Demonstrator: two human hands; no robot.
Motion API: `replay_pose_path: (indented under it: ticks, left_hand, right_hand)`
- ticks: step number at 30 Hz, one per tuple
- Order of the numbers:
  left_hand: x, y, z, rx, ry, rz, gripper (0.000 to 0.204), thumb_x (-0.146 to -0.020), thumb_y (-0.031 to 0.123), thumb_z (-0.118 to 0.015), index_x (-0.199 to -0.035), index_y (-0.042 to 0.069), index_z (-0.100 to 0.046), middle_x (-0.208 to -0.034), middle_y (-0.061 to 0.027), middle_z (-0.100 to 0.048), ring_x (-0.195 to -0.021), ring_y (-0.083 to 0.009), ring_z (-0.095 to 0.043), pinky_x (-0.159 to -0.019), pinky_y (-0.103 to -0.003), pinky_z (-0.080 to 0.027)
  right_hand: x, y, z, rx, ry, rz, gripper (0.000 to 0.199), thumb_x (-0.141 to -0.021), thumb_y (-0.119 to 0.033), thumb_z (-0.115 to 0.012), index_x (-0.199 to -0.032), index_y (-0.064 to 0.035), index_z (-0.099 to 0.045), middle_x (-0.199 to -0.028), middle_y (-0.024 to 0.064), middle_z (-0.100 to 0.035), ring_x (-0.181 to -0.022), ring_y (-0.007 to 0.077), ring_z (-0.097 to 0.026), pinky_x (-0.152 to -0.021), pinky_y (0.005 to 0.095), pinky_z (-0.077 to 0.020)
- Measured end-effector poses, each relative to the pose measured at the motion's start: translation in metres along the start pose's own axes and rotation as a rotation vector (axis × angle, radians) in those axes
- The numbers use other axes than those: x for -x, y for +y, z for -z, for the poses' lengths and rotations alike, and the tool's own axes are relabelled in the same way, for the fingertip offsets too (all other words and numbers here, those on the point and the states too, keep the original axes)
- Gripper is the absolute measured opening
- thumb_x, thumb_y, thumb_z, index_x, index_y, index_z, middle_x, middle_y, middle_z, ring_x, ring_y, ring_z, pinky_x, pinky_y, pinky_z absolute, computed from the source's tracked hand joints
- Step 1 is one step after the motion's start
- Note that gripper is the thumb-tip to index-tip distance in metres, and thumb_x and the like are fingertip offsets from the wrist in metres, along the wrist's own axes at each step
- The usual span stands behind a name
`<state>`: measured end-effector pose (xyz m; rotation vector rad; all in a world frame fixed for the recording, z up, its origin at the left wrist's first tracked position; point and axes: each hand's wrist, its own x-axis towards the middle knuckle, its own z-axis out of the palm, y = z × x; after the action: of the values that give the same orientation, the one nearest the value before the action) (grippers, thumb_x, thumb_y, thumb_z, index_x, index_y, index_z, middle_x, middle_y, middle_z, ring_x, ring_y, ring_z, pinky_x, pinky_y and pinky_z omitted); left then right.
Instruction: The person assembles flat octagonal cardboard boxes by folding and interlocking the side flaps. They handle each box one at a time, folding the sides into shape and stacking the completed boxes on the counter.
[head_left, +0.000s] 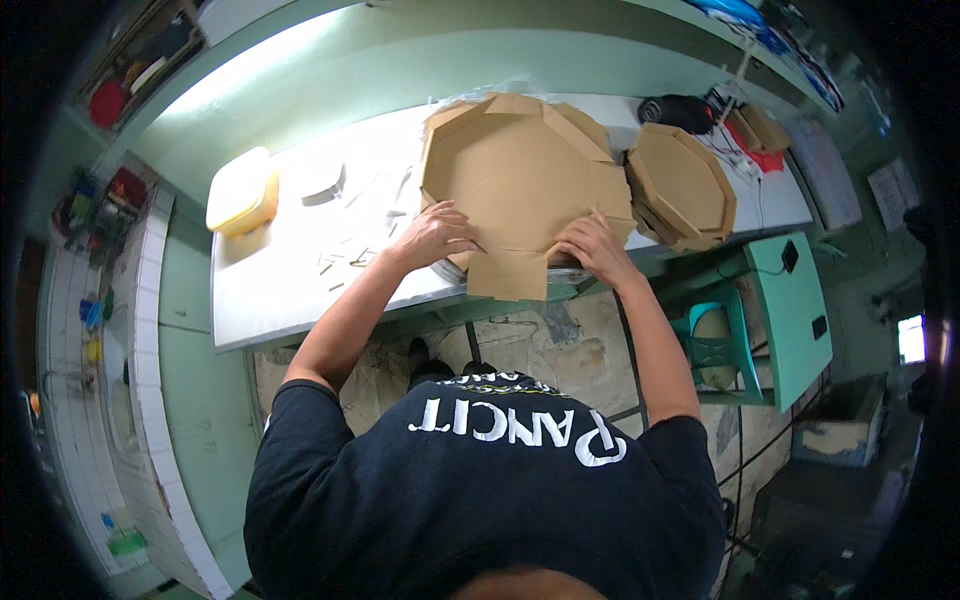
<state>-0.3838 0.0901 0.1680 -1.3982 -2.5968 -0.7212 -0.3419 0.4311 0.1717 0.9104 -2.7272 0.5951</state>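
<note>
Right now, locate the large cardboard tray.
Head view, upper middle: the large tray lies on the white table, left of the smaller tray.

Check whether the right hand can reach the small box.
Probably yes: the small box lies near the right hand, its top uncovered, though that hand is at the big box.

Large octagonal tray (520, 170): matt brown cardboard, smooth base, creased walls
Smaller octagonal tray (685, 180), right of the large one: matt cardboard, smooth inside
Film (512, 86) behind the large tray: clear plastic, crinkled, glossy
Tub (243, 195), left of the large tray: smooth plastic
Tabletop (280, 312) under the large tray: smooth, bright sheen
T-shirt (470, 500) before the large tray: matt cloth
</note>
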Motion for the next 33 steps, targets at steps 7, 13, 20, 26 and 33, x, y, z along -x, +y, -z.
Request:
replay_pose_path:
  ticks: [7,13,20,26,33]
  left_hand:
    - [-0.005,0.011,-0.010,0.057,0.050,0.153,0.017,-0.086,0.027,-0.066,-0.093,0.012,-0.072,-0.089,-0.0049,-0.070,-0.100,-0.0239,-0.062,-0.106,-0.047,-0.037]
    - [0.006,0.014,-0.016,0.001,0.083,0.093,0.022,-0.083,0.025,-0.070,-0.102,0.013,-0.070,-0.115,-0.0050,-0.068,-0.130,-0.0291,-0.047,-0.115,-0.050,-0.027]
    - [0.032,0.013,-0.021,0.050,0.172,-0.099,0.059,-0.072,0.035,-0.079,-0.124,0.011,-0.060,-0.133,-0.0096,-0.056,-0.136,-0.0327,-0.039,-0.115,-0.055,-0.023]
    - [0.006,0.006,-0.026,0.036,0.208,0.162,0.021,-0.087,0.020,-0.065,-0.104,0.009,-0.063,-0.100,-0.0082,-0.069,-0.104,-0.0223,-0.062,-0.111,-0.050,-0.024]
    - [-0.018,0.018,-0.017,0.208,0.187,0.446,0.015,-0.085,0.020,-0.068,-0.096,0.009,-0.070,-0.089,-0.0077,-0.069,-0.096,-0.0207,-0.060,-0.100,-0.041,-0.036]
  right_hand:
    - [-0.027,0.009,-0.024,-0.191,-0.055,-0.097,0.017,-0.083,-0.020,-0.065,-0.098,-0.0118,-0.068,-0.095,0.0024,-0.064,-0.102,0.0240,-0.059,-0.113,0.0529,-0.0255]
    - [0.007,-0.008,-0.024,0.255,0.018,0.164,0.053,-0.079,-0.030,-0.070,-0.126,-0.0096,-0.057,-0.136,0.0084,-0.051,-0.131,0.0278,-0.043,-0.115,0.0525,-0.0231]
    - [0.016,-0.023,-0.017,0.348,-0.018,0.207,0.064,-0.078,-0.037,-0.072,-0.127,-0.0016,-0.053,-0.141,0.0156,-0.045,-0.135,0.0309,-0.039,-0.115,0.0522,-0.0234]
    - [-0.009,-0.028,-0.011,0.187,0.102,-0.011,0.032,-0.084,-0.029,-0.067,-0.104,-0.0062,-0.056,-0.111,0.0100,-0.060,-0.108,0.0277,-0.057,-0.107,0.0472,-0.0356]
    - [-0.025,-0.032,-0.018,-0.356,0.103,-0.256,0.023,-0.086,-0.029,-0.067,-0.098,-0.0103,-0.062,-0.109,0.0112,-0.060,-0.099,0.0304,-0.060,-0.090,0.0394,-0.0450]
